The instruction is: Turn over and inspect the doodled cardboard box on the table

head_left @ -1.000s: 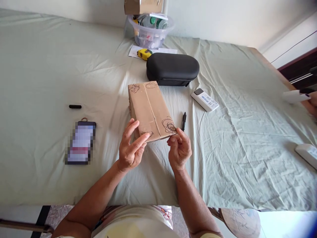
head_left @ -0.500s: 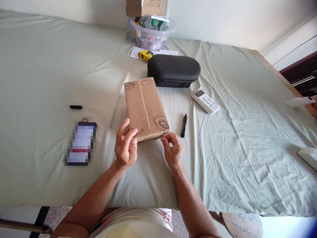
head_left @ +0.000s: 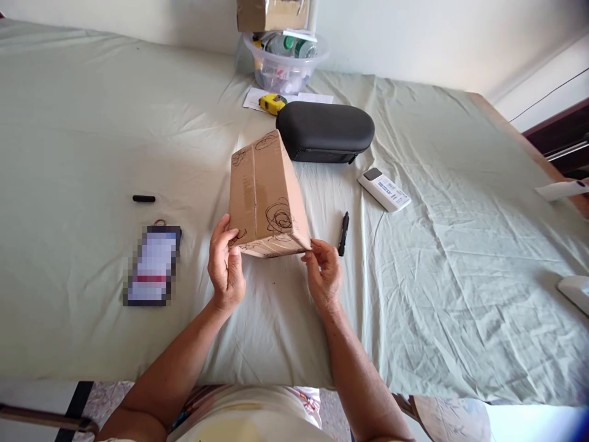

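Observation:
A cardboard box (head_left: 263, 190) with black scribbles at its corners and a taped seam is tilted over the cloth, its right side raised into view. My left hand (head_left: 225, 265) grips its near left corner, thumb on the near end and fingers along the side. At the near right corner my right hand (head_left: 324, 273) pinches the lower edge between thumb and fingers. Just right of that hand lies a black marker (head_left: 343, 233). The box's underside is hidden.
A green cloth covers the table (head_left: 437, 294). Behind the box lie a black zip case (head_left: 326, 130), a yellow tape measure (head_left: 272, 103) and a plastic basket (head_left: 288, 70). A white device (head_left: 384, 189) is to the right; a phone (head_left: 154, 264) and black cap (head_left: 144, 198) are left.
The box has tipped toward its left, so its right side now shows. My left hand has shifted slightly left, and my right hand stays at the near right corner.

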`<state>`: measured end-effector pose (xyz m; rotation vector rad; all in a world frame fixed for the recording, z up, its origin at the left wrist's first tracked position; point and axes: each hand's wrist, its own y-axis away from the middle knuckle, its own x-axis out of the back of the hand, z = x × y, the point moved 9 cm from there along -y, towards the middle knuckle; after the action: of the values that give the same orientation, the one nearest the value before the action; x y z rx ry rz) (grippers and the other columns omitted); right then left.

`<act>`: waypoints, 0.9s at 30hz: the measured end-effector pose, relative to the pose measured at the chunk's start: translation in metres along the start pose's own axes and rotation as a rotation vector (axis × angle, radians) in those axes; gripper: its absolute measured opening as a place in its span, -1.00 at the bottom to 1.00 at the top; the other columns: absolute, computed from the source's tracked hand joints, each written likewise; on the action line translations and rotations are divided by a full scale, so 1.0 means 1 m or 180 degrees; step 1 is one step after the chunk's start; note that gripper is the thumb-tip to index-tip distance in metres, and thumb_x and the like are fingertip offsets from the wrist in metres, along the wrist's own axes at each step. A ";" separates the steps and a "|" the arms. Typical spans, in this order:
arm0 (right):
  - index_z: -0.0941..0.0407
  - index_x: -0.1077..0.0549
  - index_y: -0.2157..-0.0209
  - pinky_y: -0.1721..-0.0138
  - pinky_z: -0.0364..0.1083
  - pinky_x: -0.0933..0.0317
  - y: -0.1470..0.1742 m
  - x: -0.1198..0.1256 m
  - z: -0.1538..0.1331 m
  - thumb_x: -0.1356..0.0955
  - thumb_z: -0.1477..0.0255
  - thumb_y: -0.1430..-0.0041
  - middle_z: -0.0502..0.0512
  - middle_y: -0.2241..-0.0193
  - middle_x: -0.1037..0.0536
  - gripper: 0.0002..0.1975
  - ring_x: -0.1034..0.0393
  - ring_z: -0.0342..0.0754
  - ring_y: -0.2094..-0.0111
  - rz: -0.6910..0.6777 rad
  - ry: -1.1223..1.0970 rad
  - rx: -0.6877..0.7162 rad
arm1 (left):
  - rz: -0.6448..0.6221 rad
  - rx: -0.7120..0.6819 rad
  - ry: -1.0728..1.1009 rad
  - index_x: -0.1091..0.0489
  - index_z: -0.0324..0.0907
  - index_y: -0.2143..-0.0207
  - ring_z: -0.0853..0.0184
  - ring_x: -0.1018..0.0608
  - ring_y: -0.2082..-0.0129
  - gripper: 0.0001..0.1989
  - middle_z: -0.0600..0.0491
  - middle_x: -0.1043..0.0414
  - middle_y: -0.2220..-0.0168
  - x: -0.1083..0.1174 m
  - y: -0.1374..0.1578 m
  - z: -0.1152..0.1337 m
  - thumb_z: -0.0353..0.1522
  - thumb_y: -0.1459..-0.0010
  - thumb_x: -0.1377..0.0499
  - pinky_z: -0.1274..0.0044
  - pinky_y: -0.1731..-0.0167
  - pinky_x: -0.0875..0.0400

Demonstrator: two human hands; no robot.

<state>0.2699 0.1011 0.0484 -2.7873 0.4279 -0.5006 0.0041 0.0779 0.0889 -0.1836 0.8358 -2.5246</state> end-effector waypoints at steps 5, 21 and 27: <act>0.01 -0.50 0.01 0.38 -0.11 -0.41 -0.002 0.017 -0.009 -0.41 0.21 -0.38 -0.03 0.35 -0.55 -0.75 -0.49 -0.14 0.42 0.0534 -0.0436 0.0114 | -0.0186 0.0898 0.0123 -0.38 -0.09 -0.14 0.12 -0.51 -0.36 -0.71 -0.21 -0.39 -0.39 -0.010 0.013 -0.029 -0.18 -0.49 -0.11 0.28 -0.26 -0.53; 0.03 -0.45 0.19 0.14 0.02 -0.41 -0.009 0.004 -0.011 -0.36 0.29 -0.32 0.04 0.29 -0.61 -0.88 -0.51 -0.01 0.25 -0.0124 0.0939 0.0242 | -0.0755 0.0974 -0.1367 -0.37 -0.14 -0.05 0.11 -0.66 0.07 -0.69 -0.14 -0.61 0.08 -0.018 0.018 -0.047 -0.31 -0.27 -0.19 0.28 0.02 -0.61; 0.02 -0.46 0.14 0.07 0.10 -0.37 -0.006 -0.007 0.007 -0.37 0.33 -0.22 0.07 0.29 -0.59 -0.83 -0.46 0.10 0.20 -0.0376 0.1377 0.0259 | -0.0690 0.0887 -0.1202 -0.32 -0.14 -0.20 0.14 -0.64 -0.07 -0.56 -0.18 -0.58 -0.11 -0.019 0.017 -0.045 -0.32 -0.29 -0.21 0.30 -0.08 -0.59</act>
<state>0.2672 0.1106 0.0421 -2.6266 0.3203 -1.1300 0.0150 0.0987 0.0427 -0.6636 0.3269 -2.6470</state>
